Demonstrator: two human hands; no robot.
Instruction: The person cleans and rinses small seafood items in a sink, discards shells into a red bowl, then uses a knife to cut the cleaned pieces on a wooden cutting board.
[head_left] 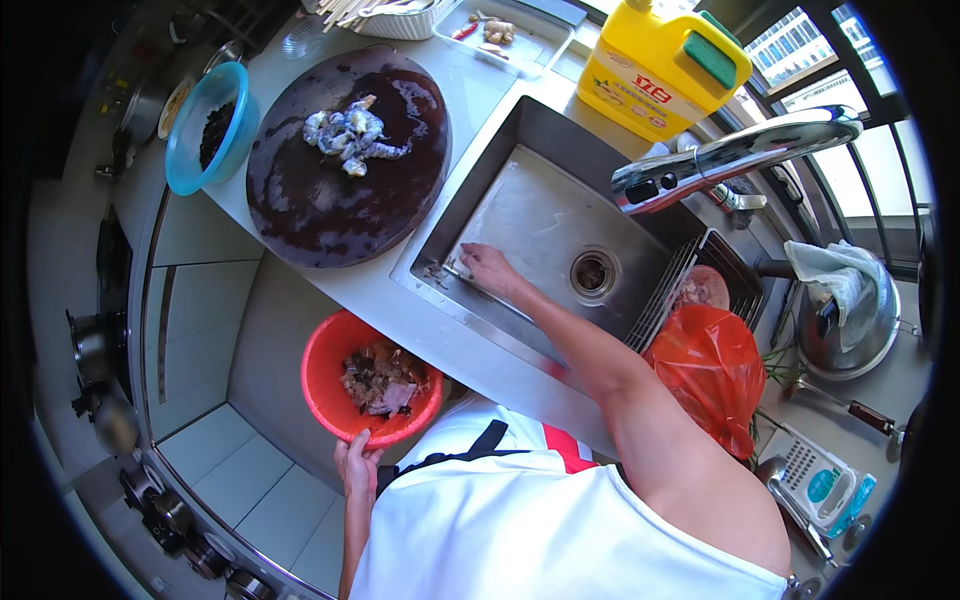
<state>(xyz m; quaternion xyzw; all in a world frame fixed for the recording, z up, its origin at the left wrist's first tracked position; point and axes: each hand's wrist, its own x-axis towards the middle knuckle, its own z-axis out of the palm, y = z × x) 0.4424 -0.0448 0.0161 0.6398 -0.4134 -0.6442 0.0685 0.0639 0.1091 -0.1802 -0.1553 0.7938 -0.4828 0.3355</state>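
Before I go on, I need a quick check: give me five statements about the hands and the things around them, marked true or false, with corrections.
1. The left hand grips the red bowl at its rim. True.
2. The red bowl stands on the counter. False: it is held off the counter, in front of its edge.
3. The right hand reaches into the sink. True.
4. The prawns lie in the blue bowl. False: they lie on the round chopping board.
5. The red plastic bag is left of the chopping board. False: it is well to the right.
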